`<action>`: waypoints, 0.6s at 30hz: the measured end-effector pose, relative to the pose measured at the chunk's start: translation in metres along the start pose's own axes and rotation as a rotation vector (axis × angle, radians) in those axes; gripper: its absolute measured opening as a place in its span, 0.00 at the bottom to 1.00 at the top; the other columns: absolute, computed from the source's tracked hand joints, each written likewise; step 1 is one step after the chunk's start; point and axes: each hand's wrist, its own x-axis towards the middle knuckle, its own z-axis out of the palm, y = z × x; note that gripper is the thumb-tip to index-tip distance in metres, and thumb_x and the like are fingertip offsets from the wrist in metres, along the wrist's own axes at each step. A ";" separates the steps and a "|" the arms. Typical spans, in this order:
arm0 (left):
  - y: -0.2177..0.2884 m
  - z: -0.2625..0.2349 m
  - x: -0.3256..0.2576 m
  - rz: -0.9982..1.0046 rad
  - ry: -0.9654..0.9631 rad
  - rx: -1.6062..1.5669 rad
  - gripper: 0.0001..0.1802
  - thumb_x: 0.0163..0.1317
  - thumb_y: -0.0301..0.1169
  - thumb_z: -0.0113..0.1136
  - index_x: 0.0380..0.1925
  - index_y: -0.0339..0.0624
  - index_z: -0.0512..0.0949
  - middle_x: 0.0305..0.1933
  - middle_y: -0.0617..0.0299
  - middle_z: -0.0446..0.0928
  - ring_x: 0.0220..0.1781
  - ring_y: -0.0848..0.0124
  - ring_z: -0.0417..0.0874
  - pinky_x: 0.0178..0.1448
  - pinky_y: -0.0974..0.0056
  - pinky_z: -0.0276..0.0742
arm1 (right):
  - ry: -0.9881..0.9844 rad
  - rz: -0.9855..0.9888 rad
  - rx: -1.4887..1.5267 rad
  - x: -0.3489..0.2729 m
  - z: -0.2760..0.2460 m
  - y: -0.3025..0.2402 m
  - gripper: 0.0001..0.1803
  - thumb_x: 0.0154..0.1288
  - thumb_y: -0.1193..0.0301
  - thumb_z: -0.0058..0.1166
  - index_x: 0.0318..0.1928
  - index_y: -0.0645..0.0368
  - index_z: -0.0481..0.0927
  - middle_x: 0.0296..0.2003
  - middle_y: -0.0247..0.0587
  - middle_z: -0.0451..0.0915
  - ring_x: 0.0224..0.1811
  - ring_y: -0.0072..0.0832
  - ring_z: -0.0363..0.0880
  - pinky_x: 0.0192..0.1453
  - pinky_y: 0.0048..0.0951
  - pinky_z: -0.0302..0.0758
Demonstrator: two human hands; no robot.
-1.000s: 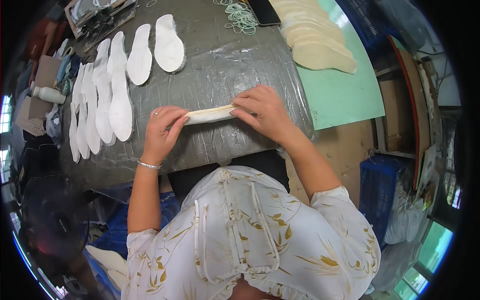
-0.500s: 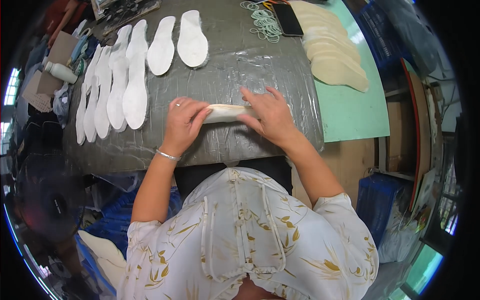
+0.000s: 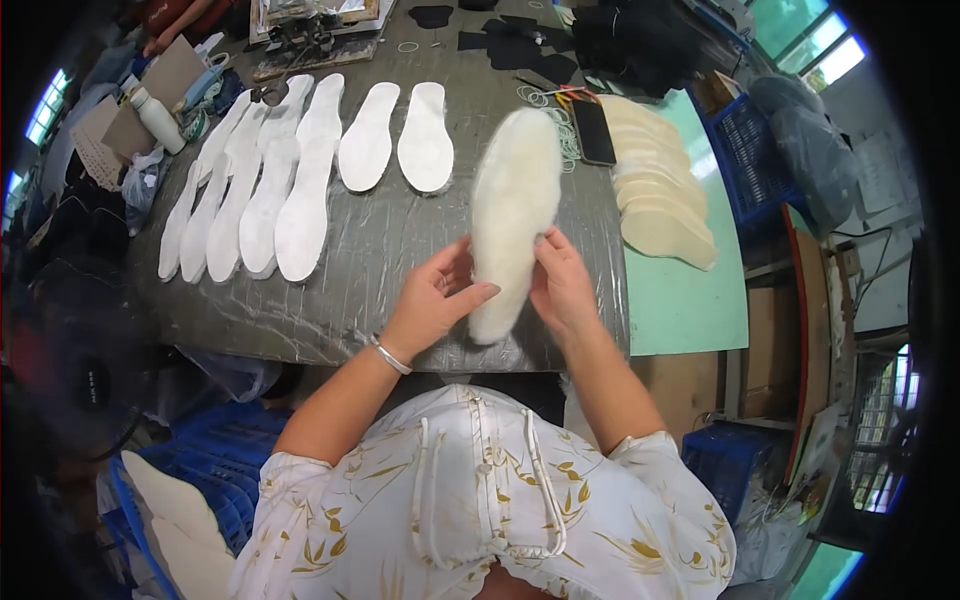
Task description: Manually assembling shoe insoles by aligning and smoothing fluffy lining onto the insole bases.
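Observation:
A fluffy cream insole (image 3: 515, 200) stands upright between my hands, its fuzzy side facing me and its wide end away from me. My left hand (image 3: 435, 300) is closed at its left edge, the thumb lying across the narrow end. On the other edge, my right hand (image 3: 562, 285) grips with its fingers partly behind the insole. Two white insoles (image 3: 425, 140) lie flat beyond my left hand. Further left, overlapping rows of more white insoles (image 3: 302, 215) cover the table.
The dark table (image 3: 400, 240) is wrapped in clear plastic. A phone (image 3: 595, 132) and pale rubber bands (image 3: 568, 140) lie near a fanned stack of cream insole pieces (image 3: 665, 205) on a green board (image 3: 690, 310). Black cut pieces (image 3: 520, 45) lie at the back. A blue crate (image 3: 215, 470) stands low at left.
The insole, earlier folded or rolled lengthwise across between both hands, is now opened out and upright with its fluffy side showing. The whole view has shifted, showing more of the table's far side.

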 end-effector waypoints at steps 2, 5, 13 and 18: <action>0.004 0.006 -0.003 0.014 0.045 0.100 0.27 0.61 0.21 0.64 0.61 0.34 0.72 0.54 0.57 0.79 0.51 0.76 0.79 0.55 0.69 0.76 | -0.026 -0.059 0.149 -0.005 0.007 0.011 0.18 0.74 0.75 0.45 0.62 0.62 0.68 0.57 0.44 0.76 0.59 0.31 0.76 0.67 0.36 0.70; 0.008 0.010 -0.004 0.129 0.193 0.359 0.13 0.62 0.22 0.63 0.47 0.32 0.82 0.40 0.59 0.84 0.40 0.77 0.81 0.45 0.71 0.78 | -0.054 -0.004 0.187 -0.005 -0.013 0.029 0.21 0.74 0.74 0.44 0.64 0.62 0.65 0.59 0.43 0.73 0.62 0.34 0.71 0.70 0.40 0.65; 0.019 -0.020 -0.010 0.294 0.198 0.827 0.14 0.57 0.22 0.60 0.45 0.38 0.84 0.44 0.52 0.84 0.43 0.59 0.86 0.47 0.63 0.80 | 0.088 -0.487 -0.460 0.000 -0.017 -0.025 0.29 0.70 0.68 0.49 0.69 0.63 0.62 0.67 0.46 0.66 0.70 0.35 0.63 0.72 0.37 0.59; 0.026 -0.028 -0.015 0.347 0.129 1.174 0.15 0.55 0.19 0.61 0.43 0.38 0.84 0.42 0.54 0.84 0.36 0.61 0.86 0.41 0.65 0.80 | -0.279 -0.675 -1.352 -0.003 0.007 -0.053 0.18 0.58 0.71 0.65 0.51 0.57 0.83 0.50 0.43 0.81 0.56 0.38 0.77 0.66 0.38 0.65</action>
